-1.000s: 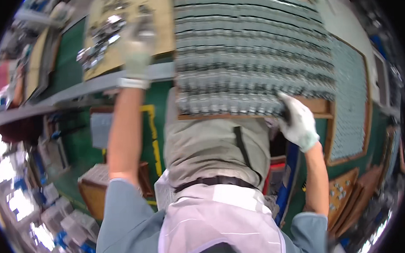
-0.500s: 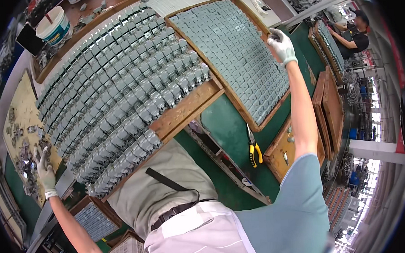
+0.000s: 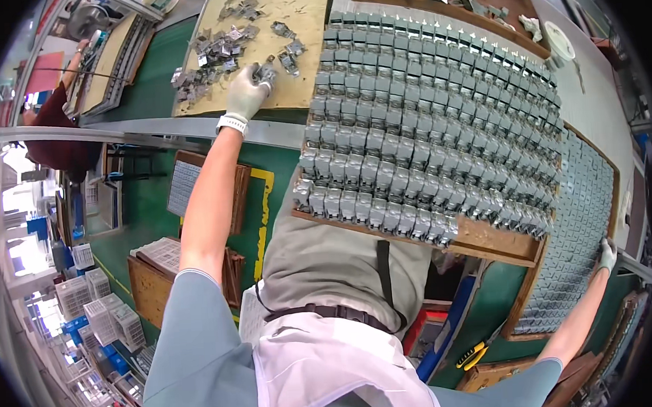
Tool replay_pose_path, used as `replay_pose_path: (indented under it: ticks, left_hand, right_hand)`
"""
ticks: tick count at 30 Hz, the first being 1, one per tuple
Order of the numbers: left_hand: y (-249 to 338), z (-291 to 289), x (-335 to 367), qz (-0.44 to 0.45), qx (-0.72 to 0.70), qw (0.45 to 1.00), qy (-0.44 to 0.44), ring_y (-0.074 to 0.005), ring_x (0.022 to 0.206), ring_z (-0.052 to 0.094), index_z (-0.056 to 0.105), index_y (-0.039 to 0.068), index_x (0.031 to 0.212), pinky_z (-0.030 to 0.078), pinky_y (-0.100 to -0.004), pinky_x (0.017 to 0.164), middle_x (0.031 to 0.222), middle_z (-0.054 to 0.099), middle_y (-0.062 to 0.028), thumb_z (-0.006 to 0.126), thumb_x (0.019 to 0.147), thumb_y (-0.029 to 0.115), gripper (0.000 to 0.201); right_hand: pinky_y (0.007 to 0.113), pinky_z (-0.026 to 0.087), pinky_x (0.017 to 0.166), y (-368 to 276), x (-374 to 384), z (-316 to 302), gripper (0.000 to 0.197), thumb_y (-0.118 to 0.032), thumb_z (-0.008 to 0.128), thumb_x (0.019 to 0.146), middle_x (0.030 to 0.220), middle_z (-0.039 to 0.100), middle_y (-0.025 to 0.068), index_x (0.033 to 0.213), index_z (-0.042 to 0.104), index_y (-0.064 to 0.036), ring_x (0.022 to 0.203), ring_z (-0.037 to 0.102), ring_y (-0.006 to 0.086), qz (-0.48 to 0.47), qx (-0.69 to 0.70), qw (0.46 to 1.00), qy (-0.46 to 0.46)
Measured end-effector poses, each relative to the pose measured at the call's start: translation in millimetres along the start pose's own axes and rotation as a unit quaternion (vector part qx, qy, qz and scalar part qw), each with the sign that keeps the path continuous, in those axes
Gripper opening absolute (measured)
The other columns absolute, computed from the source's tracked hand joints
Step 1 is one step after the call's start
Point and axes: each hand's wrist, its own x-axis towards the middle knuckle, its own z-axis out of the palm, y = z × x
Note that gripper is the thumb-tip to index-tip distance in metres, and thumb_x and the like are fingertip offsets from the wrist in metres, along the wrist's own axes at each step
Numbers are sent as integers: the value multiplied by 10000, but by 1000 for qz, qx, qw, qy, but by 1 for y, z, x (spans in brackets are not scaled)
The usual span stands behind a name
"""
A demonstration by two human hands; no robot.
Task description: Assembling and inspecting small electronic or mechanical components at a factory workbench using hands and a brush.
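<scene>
My left hand [image 3: 246, 95], in a white glove, is over a yellowish board at the far left, its fingers closed on a small grey metal part [image 3: 264, 72]. A loose pile of similar metal parts [image 3: 222, 50] lies beside it. In front of me sits a wooden tray [image 3: 501, 244] bearing rows of upright grey metal parts [image 3: 411, 133]. My right hand [image 3: 607, 255], also gloved, is at the outer rim of a second wooden tray [image 3: 527, 318] filled with flat grey pieces [image 3: 574, 220]. Its fingers look curled; what they hold, if anything, is hidden.
Yellow-handled pliers [image 3: 472, 354] lie between the second tray and a wooden box [image 3: 493, 374] at the lower right. A metal rail [image 3: 278, 134] runs below the yellowish board [image 3: 308, 5]. Another person [image 3: 61, 147] is at the far left. Stacked white crates [image 3: 115, 321] stand on the floor.
The view has swung left, so the trays appear farther right. My left hand has gone from open above the loose parts to closed on one. My right hand stays along the second tray's outer rim.
</scene>
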Motion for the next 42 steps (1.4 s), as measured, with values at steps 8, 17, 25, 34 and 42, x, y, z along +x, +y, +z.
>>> replay_pose_path:
  ticks: [8, 17, 25, 34, 42]
  left_hand:
    - [84, -33, -57, -147, -701, 697, -31, -272, 1004, 650, 518, -36, 1308, 535, -342, 876, 1166, 627, -150, 525, 958, 72, 367]
    - [209, -68, -124, -16, -585, 725, -362, -136, 882, 618, 600, -43, 1197, 530, -260, 793, 1051, 625, -81, 699, 897, 116, 354]
    - [227, -39, -174, 56, -486, 799, -350, -123, 875, 642, 608, -91, 1201, 532, -298, 804, 957, 695, -141, 762, 751, 83, 506]
    - [243, -37, -177, 188, -292, 890, -296, -313, 654, 658, 667, -47, 1039, 520, -350, 627, 733, 616, -200, 709, 651, 56, 404]
    - [240, -43, -156, 326, -207, 854, -349, -383, 692, 657, 708, -16, 1049, 531, -380, 642, 731, 631, -222, 722, 655, 97, 410]
  right_hand:
    - [303, 483, 909, -135, -217, 89, 343, -211, 710, 943, 1200, 679, 53, 1228, 685, -22, 1053, 618, 146, -204, 106, 972, -42]
    - [348, 539, 935, -265, -565, 304, 597, -283, 794, 825, 1197, 684, 166, 1294, 617, 43, 1101, 660, 227, -198, 214, 858, -423]
    - [288, 500, 881, -263, -603, 339, 356, -70, 857, 746, 1148, 641, 115, 1078, 747, -3, 1008, 621, 177, -294, 215, 824, -433]
    - [239, 506, 694, -255, -608, 329, 275, 28, 809, 740, 976, 636, 70, 1007, 752, -7, 821, 627, 116, -384, 39, 851, -355]
    - [271, 514, 613, -243, -616, 329, 281, -78, 853, 737, 918, 648, 93, 976, 725, -6, 784, 652, 172, -475, -25, 820, -318]
